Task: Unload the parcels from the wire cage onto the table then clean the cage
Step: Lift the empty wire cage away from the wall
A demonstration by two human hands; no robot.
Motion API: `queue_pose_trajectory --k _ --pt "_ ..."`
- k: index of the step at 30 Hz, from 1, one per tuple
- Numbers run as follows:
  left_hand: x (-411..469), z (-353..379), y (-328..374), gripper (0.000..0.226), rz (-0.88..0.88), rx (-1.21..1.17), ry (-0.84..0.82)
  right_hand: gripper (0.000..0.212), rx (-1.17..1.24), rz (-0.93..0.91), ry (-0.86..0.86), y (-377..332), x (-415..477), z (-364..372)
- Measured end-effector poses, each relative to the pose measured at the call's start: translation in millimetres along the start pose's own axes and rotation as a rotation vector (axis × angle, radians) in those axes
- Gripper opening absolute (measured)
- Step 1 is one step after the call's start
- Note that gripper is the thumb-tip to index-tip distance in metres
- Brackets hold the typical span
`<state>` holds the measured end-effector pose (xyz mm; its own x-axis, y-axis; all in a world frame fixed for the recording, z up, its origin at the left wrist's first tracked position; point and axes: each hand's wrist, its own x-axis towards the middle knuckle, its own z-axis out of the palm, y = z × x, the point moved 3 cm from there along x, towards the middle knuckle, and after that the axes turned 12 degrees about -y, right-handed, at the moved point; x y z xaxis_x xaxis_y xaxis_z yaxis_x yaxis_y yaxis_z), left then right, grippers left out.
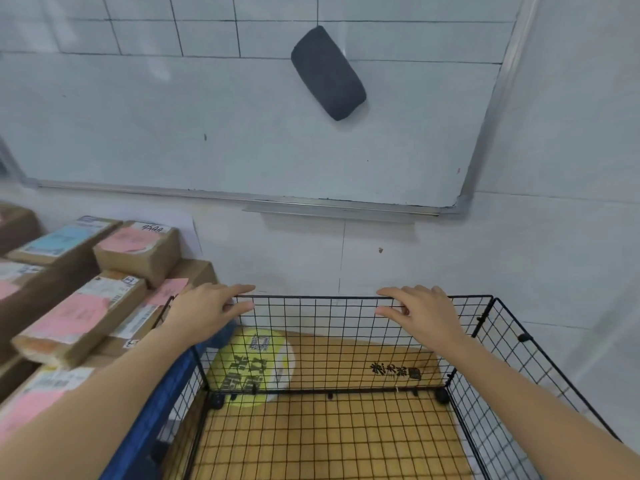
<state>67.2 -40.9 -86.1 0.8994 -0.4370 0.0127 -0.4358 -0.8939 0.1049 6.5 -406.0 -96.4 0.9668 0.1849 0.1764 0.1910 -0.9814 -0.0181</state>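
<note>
Forearms: I see both reaching forward from the bottom corners of my feed, over the open top of the cage
Wire cage [311,297]: black mesh, standing low at centre-right, and I look straight down into it
Cage floor: through the mesh I see a yellow slatted mat [311,438] below
Blue edge [152,420]: runs just beside the cage's left wall; I cannot tell what it belongs to
Parcels [79,320]: brown boxes with pink and blue labels, stacked in layers left of the cage, outside it and beyond the blue edge
Left hand [204,315]: holds the top wire of the far wall near its left corner, fingers over the rim and thumb under
Right hand [427,315]: holds the same top wire further right, forefinger above and thumb below
Round label [249,362]: yellow-green with a printed code, lying on the mat past the far wall
Whiteboard [207,116]: on the wall behind, ruled in squares along its top
Eraser [327,72]: dark, stuck tilted on the board
</note>
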Motion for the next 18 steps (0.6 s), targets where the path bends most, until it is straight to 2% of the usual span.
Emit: queue_pose_trajectory --k 3,6,9,14,18 --pt "-11 4 -3 0.08 0.005 0.013 0.066 0.075 0.025 0.01 0.06 -4 -6 3" --pt "-23 5 2 0.088 0.034 0.038 0.2 0.073 0.054 0.024 0.118 -9 -11 5" --pt "-37 2 5 0.086 0.014 0.087 0.277 0.072 0.084 0.031 0.149 -14 -17 6" --pt "-52 2 4 0.066 0.021 0.136 0.266 0.068 0.104 0.017 0.157 -18 -18 5" --pt "-64 7 7 0.065 0.065 0.176 0.265 0.064 0.076 -0.043 0.229 -19 -22 5"
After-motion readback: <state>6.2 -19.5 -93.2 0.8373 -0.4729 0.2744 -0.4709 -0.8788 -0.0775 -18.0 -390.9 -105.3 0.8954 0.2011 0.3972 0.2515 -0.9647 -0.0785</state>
